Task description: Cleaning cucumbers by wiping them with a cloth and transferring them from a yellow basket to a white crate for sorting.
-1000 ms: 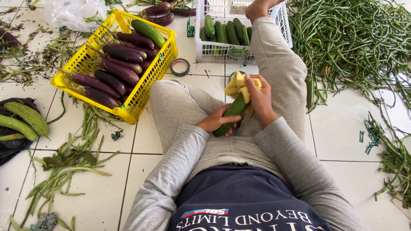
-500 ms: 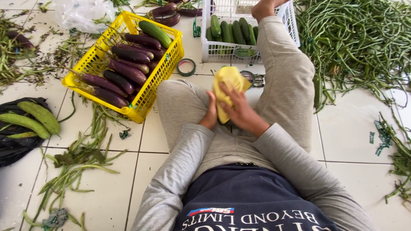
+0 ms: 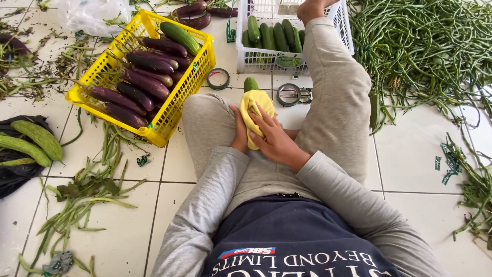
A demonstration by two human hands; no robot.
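Observation:
I sit on a tiled floor with my legs stretched out. A green cucumber [image 3: 250,83] pokes out of a yellow cloth [image 3: 254,109] wrapped around it above my lap. My right hand [image 3: 277,139] presses on the cloth from the right, fingers curled over it. My left hand [image 3: 239,134] grips the wrapped cucumber from the left and below, partly hidden by the cloth. A yellow crate [image 3: 190,78] of purple eggplants stands to the left. A white basket [image 3: 260,59] with several cucumbers stands beyond my knees.
Two rolls of tape [image 3: 219,78] [image 3: 290,95] lie on the floor near the basket. A large heap of long beans [image 3: 425,51] fills the right side. Bitter gourds [image 3: 31,141] rest on a black bag at left. Bean scraps [image 3: 82,195] litter the tiles.
The cucumber was bare in my hands with the cloth behind it; now the yellow cloth wraps it and both hands rub over it.

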